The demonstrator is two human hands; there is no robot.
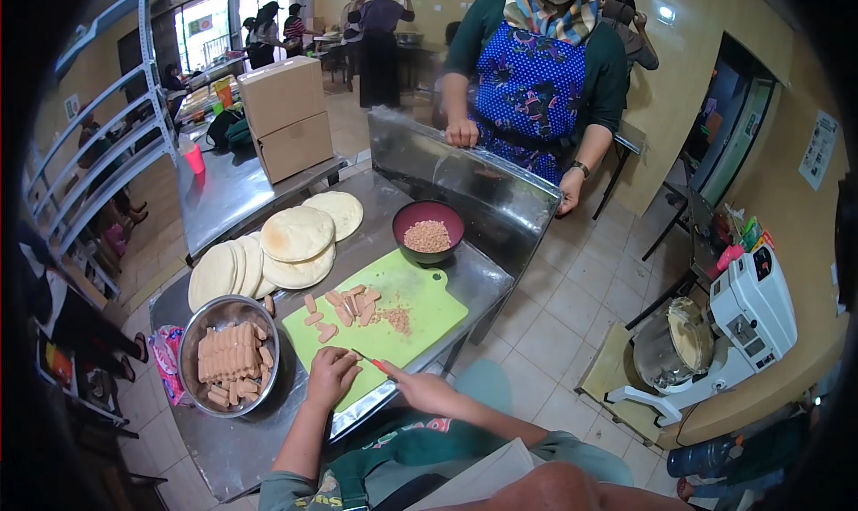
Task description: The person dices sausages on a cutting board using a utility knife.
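My right hand [424, 391] is closed around the red handle of a knife [382, 367], its thin blade pointing left over the light green cutting board [429, 305]. Close to the blade tip, my left hand [332, 375] rests at the board's near left edge with fingers bent together; whatever is under them is hidden. Sausage pieces [353, 305] lie on the board beside a small heap of finely chopped bits [393, 319]. To the left stands a steel bowl [277, 368] of sausages. Behind the board, a dark bowl [429, 209] contains diced pink pieces.
Round flat breads [299, 234] lie stacked on the metal table [487, 283]. Across from me a person in a blue apron [532, 91] grips an upright metal panel [447, 167]. Cardboard boxes [286, 109] stand behind; a mixer [751, 305] is at right. Other people are farther back.
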